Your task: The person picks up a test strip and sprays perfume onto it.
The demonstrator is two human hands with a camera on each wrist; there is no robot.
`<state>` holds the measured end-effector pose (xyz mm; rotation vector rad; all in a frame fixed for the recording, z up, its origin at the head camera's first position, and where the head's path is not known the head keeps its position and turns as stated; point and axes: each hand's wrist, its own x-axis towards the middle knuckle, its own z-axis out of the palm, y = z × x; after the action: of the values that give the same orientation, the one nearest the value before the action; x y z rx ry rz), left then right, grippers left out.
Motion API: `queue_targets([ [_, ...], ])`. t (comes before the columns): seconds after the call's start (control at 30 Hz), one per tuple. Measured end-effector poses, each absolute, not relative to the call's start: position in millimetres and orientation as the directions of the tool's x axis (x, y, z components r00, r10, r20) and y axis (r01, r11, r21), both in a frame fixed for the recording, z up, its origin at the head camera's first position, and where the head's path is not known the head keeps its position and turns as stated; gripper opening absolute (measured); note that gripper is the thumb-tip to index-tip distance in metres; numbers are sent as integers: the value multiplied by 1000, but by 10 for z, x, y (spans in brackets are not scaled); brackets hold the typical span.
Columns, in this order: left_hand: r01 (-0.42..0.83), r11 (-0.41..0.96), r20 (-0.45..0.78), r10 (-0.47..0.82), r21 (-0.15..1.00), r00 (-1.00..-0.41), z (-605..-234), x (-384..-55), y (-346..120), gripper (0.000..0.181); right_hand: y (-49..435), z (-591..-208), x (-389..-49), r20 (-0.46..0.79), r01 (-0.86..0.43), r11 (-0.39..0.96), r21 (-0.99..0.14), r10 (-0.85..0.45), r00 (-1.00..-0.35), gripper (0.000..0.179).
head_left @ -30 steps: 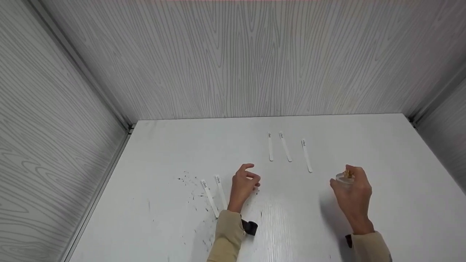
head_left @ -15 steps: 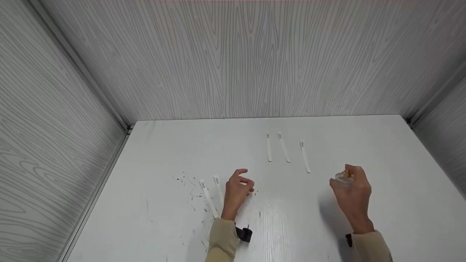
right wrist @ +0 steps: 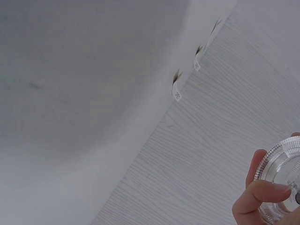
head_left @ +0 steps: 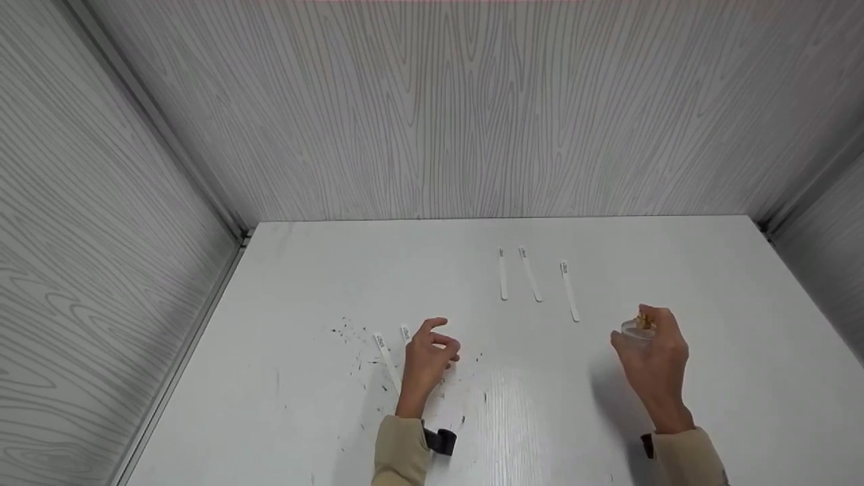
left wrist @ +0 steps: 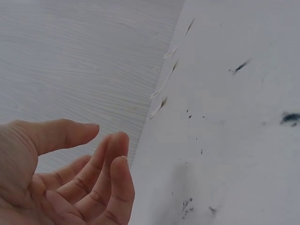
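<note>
My right hand (head_left: 653, 361) grips a round clear glass perfume bottle (head_left: 634, 331) with a gold-coloured top, held up over the right side of the table. In the right wrist view, the ridged glass bottle (right wrist: 286, 164) sits between my thumb and fingers, partly cut off by the frame. My left hand (head_left: 425, 361) hovers above the table left of centre, fingers loosely bent, nothing in it; the left wrist view shows the same hand (left wrist: 79, 178). Below it lie two white paper strips, one (head_left: 386, 358) partly covered and the other (head_left: 405, 333) mostly hidden.
Three more printed white strips lie further back: one (head_left: 503, 275), a second (head_left: 530, 275) and a third (head_left: 570, 291). Dark specks and smudges (head_left: 351, 331) mark the tabletop (head_left: 304, 283) around the left hand. Wood-grain panels (head_left: 432, 121) wall the back and sides.
My left hand has drifted left and slightly towards me, covering more of the two near strips. My right hand stays in place with the perfume bottle.
</note>
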<state>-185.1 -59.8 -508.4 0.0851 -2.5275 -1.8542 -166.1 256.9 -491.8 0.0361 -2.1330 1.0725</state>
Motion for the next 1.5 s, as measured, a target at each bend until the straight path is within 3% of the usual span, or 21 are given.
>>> queue_targets([
  [0.5,-86,287,-59,-101,954,-993,-5140,-1729,-857,47,2570,-4919,-1679,642,-331,679,-655,270,-717,44],
  [0.77,-140,212,-117,-117,967,-986,-5168,-1636,-907,50,2559,-4941,-1665,625,-306,688,-658,273,-731,44],
  [1.23,-147,244,-106,-176,959,-979,-5229,-1569,-1061,50,2560,-4933,-1647,608,-310,664,-680,276,-744,44],
  [1.5,-212,274,-148,-237,938,-960,-5252,-1579,-1084,50,2558,-4927,-1658,621,-308,675,-671,283,-731,45],
])
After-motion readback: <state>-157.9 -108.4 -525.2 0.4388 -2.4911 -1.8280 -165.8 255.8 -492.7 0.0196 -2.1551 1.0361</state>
